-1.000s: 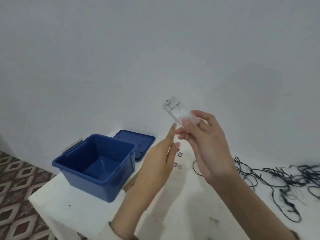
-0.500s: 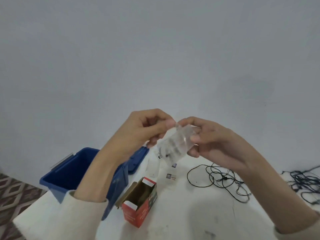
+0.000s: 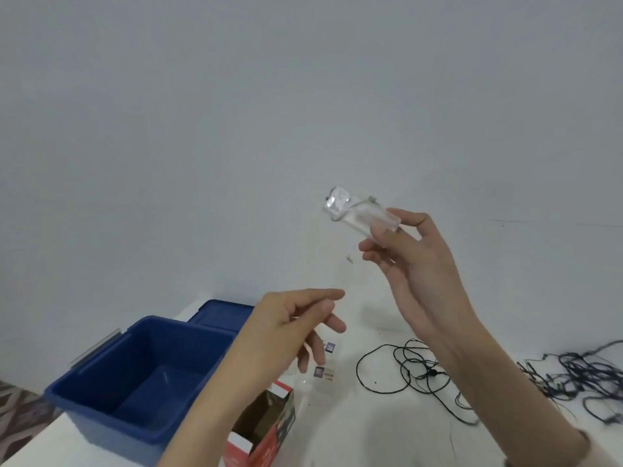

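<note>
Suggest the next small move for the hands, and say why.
Probably raise the left hand to the clear packet, to work at its free end: the right hand holds it aloft by one end, and the left hangs below, apart from it.

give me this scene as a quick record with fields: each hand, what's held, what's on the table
right hand: raised in front of the wall, fingers and thumb pinch one end of the clear plastic packet
left hand: lower, over the table, thumb and forefinger close together; whether they hold anything cannot be told
blue bin: open, at the table's left
blue lid: lies behind the bin
red carton: top flaps open, beside the bin
black cord: loose loops under the right forearm
table: white
</note>
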The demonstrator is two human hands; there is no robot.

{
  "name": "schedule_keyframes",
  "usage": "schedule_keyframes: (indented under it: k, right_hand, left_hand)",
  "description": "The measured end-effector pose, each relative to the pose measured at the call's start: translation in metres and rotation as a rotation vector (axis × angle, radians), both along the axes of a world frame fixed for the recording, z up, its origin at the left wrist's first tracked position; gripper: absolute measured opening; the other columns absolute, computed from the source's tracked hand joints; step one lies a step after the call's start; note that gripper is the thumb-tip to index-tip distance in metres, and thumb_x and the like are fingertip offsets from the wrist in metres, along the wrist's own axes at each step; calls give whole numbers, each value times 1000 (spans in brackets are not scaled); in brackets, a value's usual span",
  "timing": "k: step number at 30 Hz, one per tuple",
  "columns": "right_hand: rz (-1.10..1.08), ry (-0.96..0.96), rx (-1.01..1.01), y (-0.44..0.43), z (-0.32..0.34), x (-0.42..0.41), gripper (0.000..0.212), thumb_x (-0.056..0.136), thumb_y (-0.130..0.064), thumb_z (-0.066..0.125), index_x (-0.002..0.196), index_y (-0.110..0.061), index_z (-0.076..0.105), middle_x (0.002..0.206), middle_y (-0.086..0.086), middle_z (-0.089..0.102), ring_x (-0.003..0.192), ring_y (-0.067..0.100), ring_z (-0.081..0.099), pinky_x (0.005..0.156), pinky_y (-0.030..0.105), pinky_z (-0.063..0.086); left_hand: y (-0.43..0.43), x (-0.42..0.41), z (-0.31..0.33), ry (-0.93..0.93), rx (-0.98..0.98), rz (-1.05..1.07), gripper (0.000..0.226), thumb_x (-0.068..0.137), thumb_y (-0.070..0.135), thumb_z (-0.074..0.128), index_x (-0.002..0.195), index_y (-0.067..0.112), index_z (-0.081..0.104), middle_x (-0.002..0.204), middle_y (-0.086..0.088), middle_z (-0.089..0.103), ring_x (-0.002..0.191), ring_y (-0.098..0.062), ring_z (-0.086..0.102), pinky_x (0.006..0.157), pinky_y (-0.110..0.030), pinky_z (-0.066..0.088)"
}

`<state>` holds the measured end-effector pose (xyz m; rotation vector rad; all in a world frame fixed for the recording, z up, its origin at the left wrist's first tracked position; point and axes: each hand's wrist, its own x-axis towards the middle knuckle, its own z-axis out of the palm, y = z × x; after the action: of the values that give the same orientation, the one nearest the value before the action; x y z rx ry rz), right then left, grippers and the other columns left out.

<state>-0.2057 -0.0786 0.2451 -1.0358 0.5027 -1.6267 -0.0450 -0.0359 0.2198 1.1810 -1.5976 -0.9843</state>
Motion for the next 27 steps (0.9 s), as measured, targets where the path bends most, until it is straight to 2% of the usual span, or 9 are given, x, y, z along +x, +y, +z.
schedule_keyframes:
  k: [4, 6, 9, 11, 13, 16, 20, 25, 27]
  right_hand:
    - [-443, 562, -170, -4, -8, -11, 23, 82, -5, 67, 91, -23, 55, 82, 6, 68, 63, 18, 61, 65, 19, 49]
    - [-534, 842, -253, -5, -13, -16, 23, 80, -10, 68, 89, -28, 57, 81, -3, 64, 66, 17, 57, 66, 20, 46]
    - [-390, 1085, -252, -1, -18, -22, 26, 78, -11, 70, 85, -31, 56, 89, -12, 68, 75, 1, 58, 70, 16, 43]
    - [-103, 1036, -153, 3, -16, -29, 26, 76, -5, 72, 83, -26, 58, 91, -9, 73, 83, 0, 64, 80, 17, 45]
    - [210, 869, -84, 9, -12, -34, 26, 73, -1, 71, 84, -22, 61, 94, 5, 75, 93, 22, 68, 88, 29, 49]
    - [389, 499, -29, 11, -11, -39, 28, 67, 7, 65, 87, -13, 61, 89, 17, 73, 84, 28, 69, 78, 23, 51]
    - [362, 114, -6, 7, -10, -34, 40, 54, -2, 80, 89, -7, 62, 88, 17, 71, 78, 25, 69, 73, 24, 55]
    - [43, -17, 15, 5, 1, -28, 30, 67, 1, 66, 96, -5, 57, 87, 12, 73, 86, 23, 69, 79, 24, 56]
    - [-154, 68, -24, 4, 5, -29, 26, 73, 4, 67, 93, -9, 59, 88, 9, 74, 85, 18, 69, 81, 23, 55]
  left_hand:
    - [5, 4, 8, -554, -227, 119, 23, 95, 29, 48, 111, 34, 64, 76, 11, 69, 52, -1, 58, 59, -17, 51]
    - [6, 5, 18, -796, -432, 197, 25, 97, 35, 43, 104, 31, 66, 80, 11, 67, 64, -3, 61, 70, -28, 53]
    - [-6, 10, 33, -918, -860, 282, 26, 92, 33, 44, 88, 25, 68, 74, 9, 60, 50, -14, 56, 48, -36, 51]
    - [-19, 12, 41, -912, -916, 294, 21, 90, 31, 47, 86, 24, 67, 74, 9, 58, 46, -13, 52, 43, -33, 48]
    - [-32, 10, 43, -835, -814, 263, 19, 94, 32, 48, 88, 27, 65, 78, 9, 58, 51, -7, 49, 51, -28, 46]
    - [-48, 7, 30, -565, -537, 61, 16, 94, 26, 52, 85, 29, 66, 78, 10, 63, 53, -5, 45, 58, -22, 37]
    - [-39, -6, 15, -96, -253, -66, 28, 92, 18, 54, 76, 33, 71, 68, -5, 69, 43, -11, 36, 44, -17, 32]
    - [-27, -20, 6, 32, -109, -105, 22, 94, 19, 50, 107, 26, 66, 59, -1, 66, 36, -9, 40, 36, -18, 35]
    - [-22, -20, 4, 17, -25, -120, 25, 96, 15, 47, 112, 28, 61, 59, 1, 65, 34, -8, 42, 35, -18, 36]
